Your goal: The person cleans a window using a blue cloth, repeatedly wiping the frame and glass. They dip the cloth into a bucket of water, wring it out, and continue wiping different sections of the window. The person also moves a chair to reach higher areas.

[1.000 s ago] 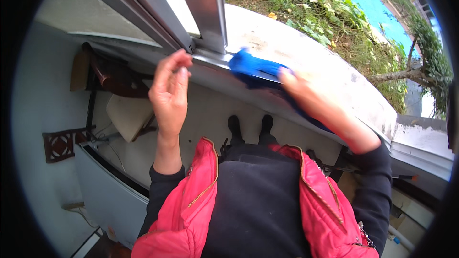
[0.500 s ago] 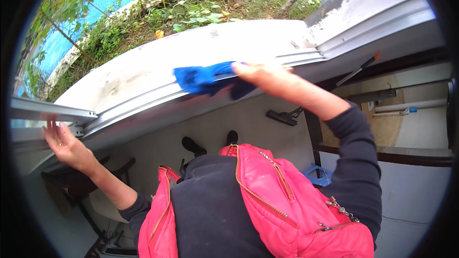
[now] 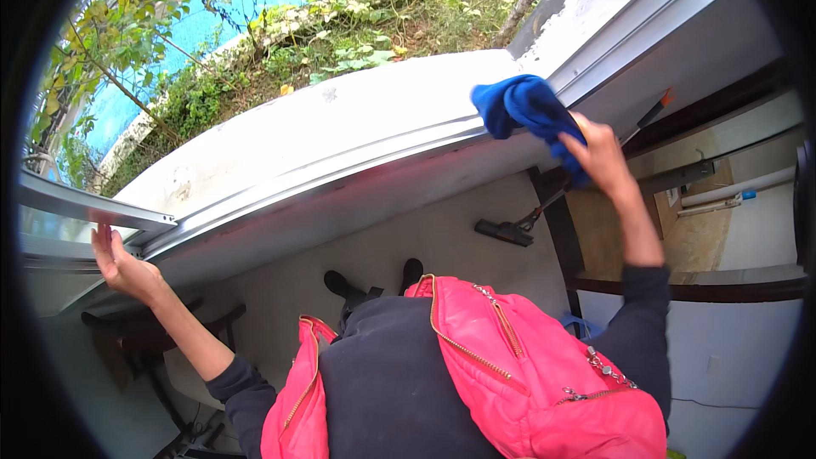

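Right hand clamped on blue cloth, two o'clock

Left hand unclenched beside window frame, eight o'clock; loose cloth folds could snag on the ridged track.

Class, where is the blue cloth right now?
In the head view, the blue cloth is right of centre, held in the right hand at the bend of the silver window track.
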Tool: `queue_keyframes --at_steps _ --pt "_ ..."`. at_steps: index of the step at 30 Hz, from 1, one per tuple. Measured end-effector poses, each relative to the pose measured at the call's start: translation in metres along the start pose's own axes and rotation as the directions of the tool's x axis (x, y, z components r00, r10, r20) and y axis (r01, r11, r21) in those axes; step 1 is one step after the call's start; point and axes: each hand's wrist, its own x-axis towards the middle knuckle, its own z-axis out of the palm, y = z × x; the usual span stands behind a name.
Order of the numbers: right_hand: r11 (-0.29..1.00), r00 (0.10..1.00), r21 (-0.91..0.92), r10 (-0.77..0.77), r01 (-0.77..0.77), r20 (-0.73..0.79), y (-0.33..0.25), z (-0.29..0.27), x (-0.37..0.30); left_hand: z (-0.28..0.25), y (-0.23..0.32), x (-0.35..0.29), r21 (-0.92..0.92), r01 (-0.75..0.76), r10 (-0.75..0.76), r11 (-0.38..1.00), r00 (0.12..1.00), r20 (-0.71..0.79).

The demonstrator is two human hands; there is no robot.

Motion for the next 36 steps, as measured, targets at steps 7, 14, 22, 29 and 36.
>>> queue_keyframes --at_steps 7,14,22,29,36 --pt "0.535 0.783 0.582 0.516 -0.612 0.349 -0.021 0.033 -0.128 0.066 0.048 -0.088 -0.057 0.077 -0.068 0.995 0.987 0.145" --pt "0.605 0.809 0.538 0.451 -0.587 0.376 -0.025 0.067 -0.168 0.136 0.090 -0.189 -0.155 -0.066 0.120 0.986 0.922 0.369" --pt "0.586 0.803 0.562 0.520 -0.584 0.291 -0.008 0.096 -0.213 0.217 0.139 -0.267 -0.297 -0.176 0.322 0.939 0.753 0.573" --pt "0.470 0.708 0.611 0.671 -0.637 0.222 0.003 0.092 -0.251 0.288 0.175 -0.333 -0.412 -0.139 0.410 0.901 0.587 0.698" --pt "0.447 0.582 0.512 0.802 -0.734 0.133 0.012 0.089 -0.294 0.362 0.189 -0.389 -0.483 -0.170 0.500 0.859 0.487 0.716"
